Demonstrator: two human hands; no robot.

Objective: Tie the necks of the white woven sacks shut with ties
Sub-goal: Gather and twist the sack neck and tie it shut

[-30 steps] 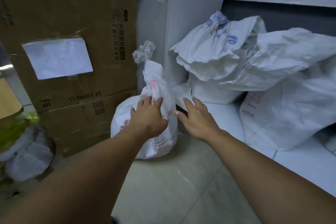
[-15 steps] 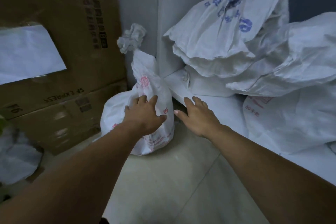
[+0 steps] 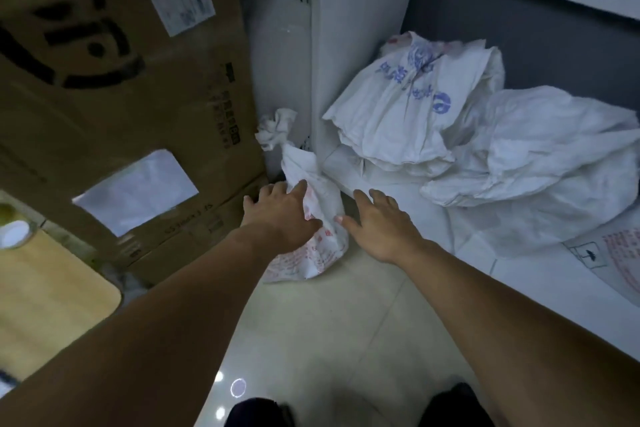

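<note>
A small white woven sack with red print (image 3: 320, 246) stands on the floor in the corner, its gathered neck (image 3: 277, 126) bunched above it. My left hand (image 3: 280, 215) lies flat on the sack's left side with fingers spread. My right hand (image 3: 379, 222) hovers just right of the sack, fingers apart, holding nothing. No tie is visible at the neck. Further white sacks lie on the low shelf: one with blue print (image 3: 408, 104) and a crumpled one (image 3: 540, 149) to its right.
Stacked cardboard boxes (image 3: 131, 87) stand at the left, touching the sack's corner. A white shelf upright (image 3: 356, 28) rises behind the sack. A wooden board (image 3: 45, 288) sits at the lower left. Pale floor tiles (image 3: 322, 329) lie below my arms.
The view has pulled back and up, so both arms look longer. My hands stay at the sack, left hand still resting on it, right hand still beside it.
</note>
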